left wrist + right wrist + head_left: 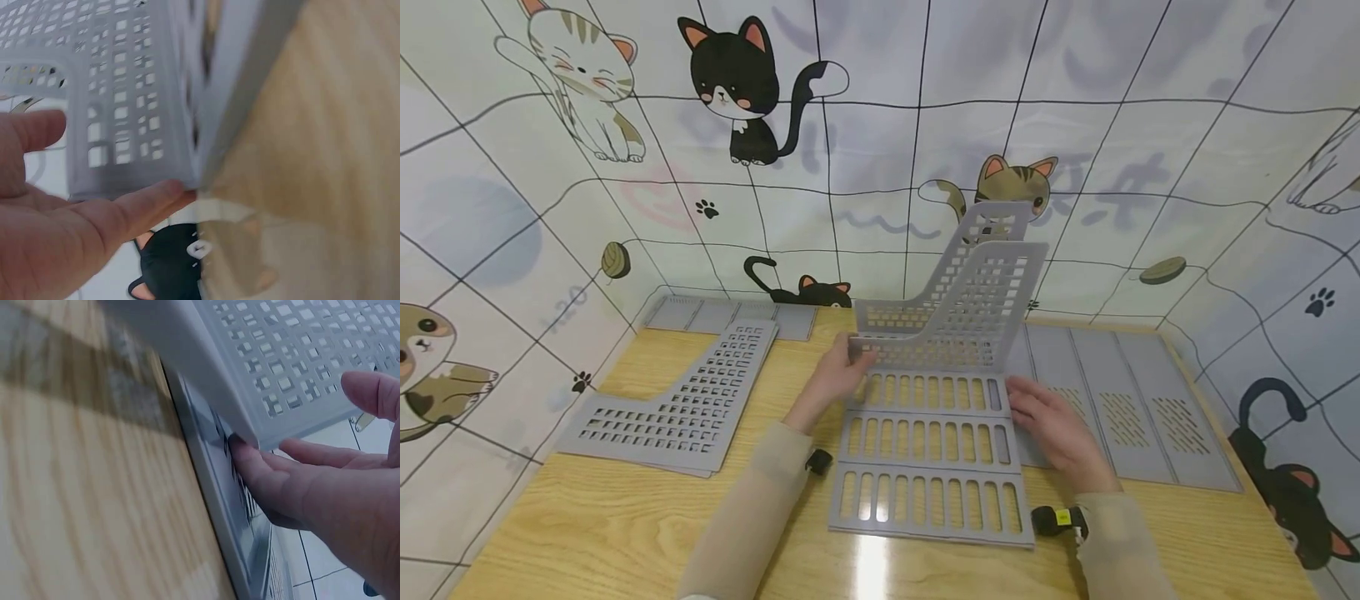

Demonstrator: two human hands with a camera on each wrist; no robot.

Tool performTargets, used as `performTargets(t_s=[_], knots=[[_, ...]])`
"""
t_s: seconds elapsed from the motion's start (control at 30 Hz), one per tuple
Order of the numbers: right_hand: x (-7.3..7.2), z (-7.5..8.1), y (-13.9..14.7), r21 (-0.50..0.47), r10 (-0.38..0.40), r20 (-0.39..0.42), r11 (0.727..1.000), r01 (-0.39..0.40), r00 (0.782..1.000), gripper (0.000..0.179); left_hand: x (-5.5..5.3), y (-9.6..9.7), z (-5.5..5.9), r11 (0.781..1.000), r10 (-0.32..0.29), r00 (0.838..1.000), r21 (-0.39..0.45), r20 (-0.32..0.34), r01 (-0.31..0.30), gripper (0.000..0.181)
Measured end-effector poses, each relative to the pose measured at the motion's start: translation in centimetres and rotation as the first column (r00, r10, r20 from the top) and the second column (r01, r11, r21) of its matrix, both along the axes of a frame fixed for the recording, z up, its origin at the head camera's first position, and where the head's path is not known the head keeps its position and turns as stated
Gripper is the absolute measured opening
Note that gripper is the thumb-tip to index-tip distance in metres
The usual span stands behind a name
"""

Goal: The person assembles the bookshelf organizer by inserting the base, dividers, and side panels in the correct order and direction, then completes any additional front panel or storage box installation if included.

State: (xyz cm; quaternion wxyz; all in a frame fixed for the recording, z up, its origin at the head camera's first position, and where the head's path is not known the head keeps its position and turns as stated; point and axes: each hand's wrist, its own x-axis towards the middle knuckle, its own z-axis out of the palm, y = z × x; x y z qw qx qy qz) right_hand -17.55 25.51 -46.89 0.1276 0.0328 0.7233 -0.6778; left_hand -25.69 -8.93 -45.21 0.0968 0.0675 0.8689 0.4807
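Note:
A grey plastic rack stands in the middle of the table in the head view. Its base is a slotted panel [928, 468] lying flat in front, with several rows of long openings. Two perforated side panels rise behind, a front one [1026, 287] and a rear one [1017, 215], both stepped up towards the right. My left hand [835, 371] touches the low left end of the front side panel, fingers [144, 203] extended along its edge, thumb apart. My right hand [1060, 429] is at the lower right corner, its straight fingertips [247, 453] against the panel's bottom edge.
To the left lie loose perforated side panels [741, 400], stacked flat. Behind them, a grey ribbed sheet [722, 317] lies by the wall. Wide grey sheets with slits [1120, 358] lie on the right, partly behind the rack. A cat-print covering [880, 142] surrounds the wooden table [625, 525].

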Motion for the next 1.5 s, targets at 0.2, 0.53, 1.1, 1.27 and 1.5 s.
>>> performTargets(t_s=[0.2,0.53,1.1,1.27,1.5], knots=[[-0.1,-0.4,0.5,0.016,-0.013,0.001,1.000,0.013,1.000,0.056,0.2,-2.0,1.4,0.990,-0.009,0.998,-0.142,0.057,0.017,0.083],[0.1,-0.2,-0.1,0.037,-0.005,0.003,0.999,0.005,1.000,0.052,0.5,-9.0,2.9,0.944,0.029,1.000,-0.329,-0.008,-0.030,0.068],[0.2,0.3,-0.1,0.048,-0.055,-0.036,0.997,0.057,0.998,0.054,1.3,-19.5,3.0,0.725,0.059,0.987,-0.687,0.148,0.059,0.111],[0.1,0.4,0.0,0.073,-0.055,-0.041,0.996,0.058,0.998,0.050,1.4,-20.4,2.6,0.738,0.112,0.975,-0.674,0.192,0.048,0.121],[0.1,0.7,0.0,0.073,-0.071,-0.051,0.995,0.074,0.996,0.051,0.9,-21.0,1.7,0.754,0.158,0.979,-0.655,0.130,-0.035,0.129]])
